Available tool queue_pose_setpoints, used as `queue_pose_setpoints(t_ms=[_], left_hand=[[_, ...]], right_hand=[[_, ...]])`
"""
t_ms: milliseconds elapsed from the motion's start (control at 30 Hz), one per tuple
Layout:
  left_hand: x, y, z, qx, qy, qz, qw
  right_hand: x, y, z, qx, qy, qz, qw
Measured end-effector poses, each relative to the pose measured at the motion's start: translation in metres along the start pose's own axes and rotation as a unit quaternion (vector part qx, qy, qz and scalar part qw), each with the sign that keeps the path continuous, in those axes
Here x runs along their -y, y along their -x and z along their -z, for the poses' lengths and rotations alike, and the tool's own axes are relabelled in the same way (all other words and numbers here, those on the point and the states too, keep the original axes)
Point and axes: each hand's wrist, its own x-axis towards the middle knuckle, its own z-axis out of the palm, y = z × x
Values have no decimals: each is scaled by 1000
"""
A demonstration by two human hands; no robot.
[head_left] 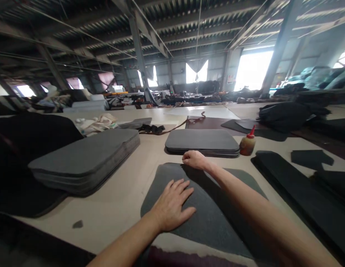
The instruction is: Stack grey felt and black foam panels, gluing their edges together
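Head view: dark sheet [204,220] under a spread left hand [173,205], right hand [195,160] curled at its far edge

The dark sheet lies flat on the tabletop [119,207], directly in front of the person, its rounded corners showing. The left hand rests palm down on its left part, fingers moderately spread and grasping nothing. The right hand reaches across to the far edge, its fingers bent and drawn close together in a narrow shape; whether they pinch the edge, or anything else, I cannot tell. (The dark band [222,204] across the sheet looks like the shadow of the right arm [258,207].)

The step in hand seems to be steadying or smoothing the sheet with one palm while the other hand works at its rim. Just beyond the right hand sits a neat stack of grey pads [201,140], with a red-tipped bottle [248,144] close by its right end. A thicker pile of grey pads [86,154] stands to the left, well apart from the sheet.

As I judge it, the next move calls for steady, even pressure from the left palm, so that the sheet does not slide or crease, and for a clear grip or touch by the right fingers on the far rim, without nudging the nearby stack out of line.
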Motion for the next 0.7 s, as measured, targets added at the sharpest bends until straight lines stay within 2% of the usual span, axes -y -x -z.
queue_pose_setpoints(t_ms=[133,267,467,700], left_hand=[[1,1,-2,-3,18,7,1000],[2,1,-3,-5,26,1,1000],[4,1,-6,-16,27,-5,1000],[2,1,-3,-3,28,2,1000]], right_hand=[[19,-30,-15,48,-16,19,999],[27,-47,-25,74,-4,12,997],[26,-55,-33,104,28,7,994],[32,-56,-27,140,54,-3,989]])
